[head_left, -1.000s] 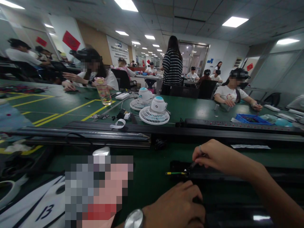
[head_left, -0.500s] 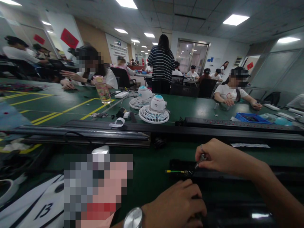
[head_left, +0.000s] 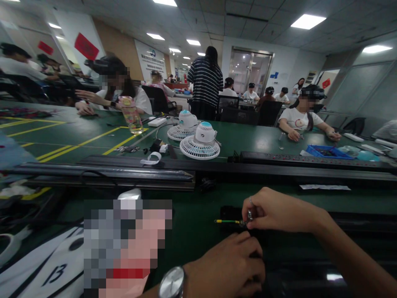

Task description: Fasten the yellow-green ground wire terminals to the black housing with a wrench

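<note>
A long black rail [head_left: 347, 223] lies crosswise on the green table in front of me. From its left end sticks a short green-yellow wire [head_left: 228, 221] with a ring lug at its tip. My right hand [head_left: 263, 209] is closed, pinching a small silver wrench [head_left: 249, 215] over the fastening where the wire meets the rail. Just below, my left hand [head_left: 234, 265] lies with its fingers curled against the near side of the rail. Its fingertips are partly hidden, and a watch is on its wrist.
Beyond the rail run more dark metal bars [head_left: 167, 180] and a long black power strip [head_left: 297, 162]. Two white fans [head_left: 200, 145], a water bottle [head_left: 132, 116] and a blue tray [head_left: 328, 152] stand farther back. Co-workers sit across the table. A white bag [head_left: 52, 265] lies at left.
My right hand has moved left and slightly down with the wrench, closer to the wire's fastening. My left hand has barely moved. The view has shifted slightly.
</note>
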The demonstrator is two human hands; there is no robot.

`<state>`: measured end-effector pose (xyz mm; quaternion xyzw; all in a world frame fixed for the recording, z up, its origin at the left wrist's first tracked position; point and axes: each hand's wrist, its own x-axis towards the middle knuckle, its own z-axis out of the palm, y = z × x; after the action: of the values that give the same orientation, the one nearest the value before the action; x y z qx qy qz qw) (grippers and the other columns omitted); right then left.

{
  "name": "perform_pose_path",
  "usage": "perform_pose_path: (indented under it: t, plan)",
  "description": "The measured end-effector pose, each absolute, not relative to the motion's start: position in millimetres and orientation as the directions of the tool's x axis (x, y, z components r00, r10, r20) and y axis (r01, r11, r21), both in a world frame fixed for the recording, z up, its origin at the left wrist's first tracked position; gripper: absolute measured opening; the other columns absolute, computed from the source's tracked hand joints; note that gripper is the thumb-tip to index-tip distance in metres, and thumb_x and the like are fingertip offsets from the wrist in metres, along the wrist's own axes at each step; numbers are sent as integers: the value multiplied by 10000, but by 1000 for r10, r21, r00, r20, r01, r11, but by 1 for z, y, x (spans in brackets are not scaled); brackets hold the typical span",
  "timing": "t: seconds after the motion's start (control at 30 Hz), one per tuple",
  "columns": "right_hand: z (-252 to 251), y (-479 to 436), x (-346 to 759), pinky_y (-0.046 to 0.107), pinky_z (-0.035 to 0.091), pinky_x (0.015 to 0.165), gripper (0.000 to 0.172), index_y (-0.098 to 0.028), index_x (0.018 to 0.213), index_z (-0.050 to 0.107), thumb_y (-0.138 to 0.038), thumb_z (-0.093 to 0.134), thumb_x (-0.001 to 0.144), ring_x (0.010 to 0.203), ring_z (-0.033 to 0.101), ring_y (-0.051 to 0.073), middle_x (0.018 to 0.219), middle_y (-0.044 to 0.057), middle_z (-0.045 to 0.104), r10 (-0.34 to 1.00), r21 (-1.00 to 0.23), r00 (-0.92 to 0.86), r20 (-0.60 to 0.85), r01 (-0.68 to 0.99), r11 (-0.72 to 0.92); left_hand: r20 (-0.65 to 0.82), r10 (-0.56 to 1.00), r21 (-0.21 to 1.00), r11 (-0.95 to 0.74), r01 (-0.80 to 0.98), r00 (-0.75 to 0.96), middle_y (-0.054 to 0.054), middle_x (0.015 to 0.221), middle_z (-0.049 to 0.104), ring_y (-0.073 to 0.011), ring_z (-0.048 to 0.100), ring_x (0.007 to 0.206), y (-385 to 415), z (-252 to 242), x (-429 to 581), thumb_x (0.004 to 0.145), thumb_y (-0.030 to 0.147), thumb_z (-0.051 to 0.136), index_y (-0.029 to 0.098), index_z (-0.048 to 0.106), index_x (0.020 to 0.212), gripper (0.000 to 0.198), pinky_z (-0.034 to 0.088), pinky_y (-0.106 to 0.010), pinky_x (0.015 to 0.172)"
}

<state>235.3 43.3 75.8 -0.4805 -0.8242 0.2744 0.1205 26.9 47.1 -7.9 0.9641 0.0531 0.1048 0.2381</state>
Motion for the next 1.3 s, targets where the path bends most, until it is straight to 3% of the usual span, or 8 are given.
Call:
perform_pose_path:
  t: [0.07, 0.2, 0.5, 0.7, 0.87, 1.13, 1.3]
  plan:
    - [76, 44, 234, 208, 392, 525, 55, -178, 857, 745, -219, 710, 848, 615, 643, 133, 685, -11, 699, 873, -552, -486, -32, 737, 389, 180, 139, 468, -883, 39, 974, -43, 1161, 619, -210, 560, 1074, 47, -7, 26, 901, 249, 698, 210, 700, 954, 65, 451, -341, 932]
    - [78, 46, 234, 202, 419, 489, 184, -161, 779, 685, -265, 627, 918, 505, 638, 122, 598, -9, 679, 924, -565, -382, 6, 761, 318, 164, 120, 477, -878, 27, 979, -48, 1197, 608, -213, 552, 1087, 49, -6, 24, 909, 219, 676, 220, 707, 991, 88, 447, -341, 939]
    - [68, 43, 227, 205, 466, 505, 138, -198, 932, 567, -236, 453, 999, 515, 654, 117, 687, -25, 685, 969, -666, -235, 79, 710, 227, 174, 121, 460, -887, 27, 977, -65, 1115, 614, -215, 554, 1036, 50, -7, 27, 892, 350, 726, 194, 662, 1014, 208, 469, -326, 905]
    - [42, 30, 229, 223, 457, 534, 164, -201, 953, 578, -287, 455, 1020, 555, 645, 126, 741, -1, 713, 981, -700, -121, 153, 688, 194, 188, 160, 414, -908, 69, 969, -66, 1055, 629, -225, 573, 1026, 44, -9, 31, 873, 270, 746, 171, 663, 897, 131, 477, -353, 905]
    - [18, 21, 231, 228, 435, 518, 201, -215, 915, 527, -316, 410, 1044, 493, 584, 123, 645, -29, 639, 969, -719, -16, 246, 667, 194, 189, 145, 400, -914, 58, 971, -60, 1068, 627, -225, 577, 1024, 44, -5, 31, 860, 234, 751, 178, 676, 905, 104, 474, -368, 936]
    - [4, 27, 231, 229, 423, 507, 192, -225, 926, 516, -309, 399, 1054, 487, 588, 122, 642, -38, 627, 977, -695, -21, 212, 700, 166, 160, 102, 418, -908, 26, 982, -41, 1076, 626, -212, 583, 1000, 53, -4, 28, 868, 224, 718, 204, 680, 909, 60, 486, -338, 928]
    - [3, 27, 239, 229, 428, 516, 189, -229, 934, 518, -326, 410, 1056, 484, 588, 118, 625, -46, 622, 971, -673, 9, 237, 723, 157, 200, 174, 379, -921, 88, 964, -25, 1052, 643, -216, 591, 1007, 47, -9, 31, 818, 338, 804, 219, 687, 923, 197, 474, -342, 912]
